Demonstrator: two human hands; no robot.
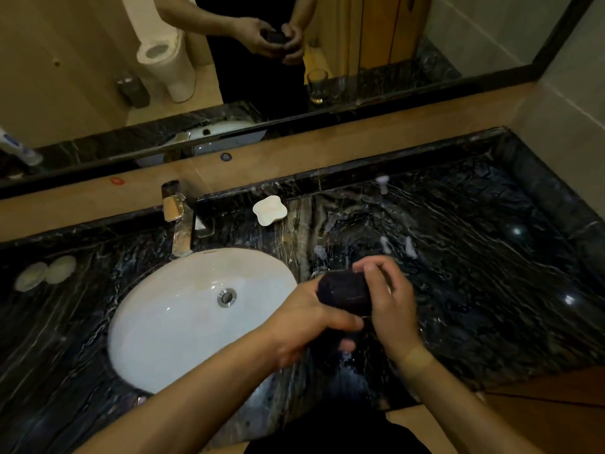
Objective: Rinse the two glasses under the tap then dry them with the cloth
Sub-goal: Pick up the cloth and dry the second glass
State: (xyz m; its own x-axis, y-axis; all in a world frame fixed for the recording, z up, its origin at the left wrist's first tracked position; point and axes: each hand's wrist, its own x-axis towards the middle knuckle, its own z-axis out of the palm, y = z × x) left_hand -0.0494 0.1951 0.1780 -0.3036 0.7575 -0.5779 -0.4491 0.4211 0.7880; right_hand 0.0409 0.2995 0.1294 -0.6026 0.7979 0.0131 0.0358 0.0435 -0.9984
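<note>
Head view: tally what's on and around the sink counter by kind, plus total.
Cloth: 1, dark
Glass: 1 plainly seen, only in the mirror
Soap dish: 1, white
Round pale discs: 2
Tap: 1
Total: 6

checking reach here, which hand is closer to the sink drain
Left. The left hand is over the basin's right edge, just right of the drain, gripping the dark cloth. The right hand holds the cloth's far side, over the counter.
</note>
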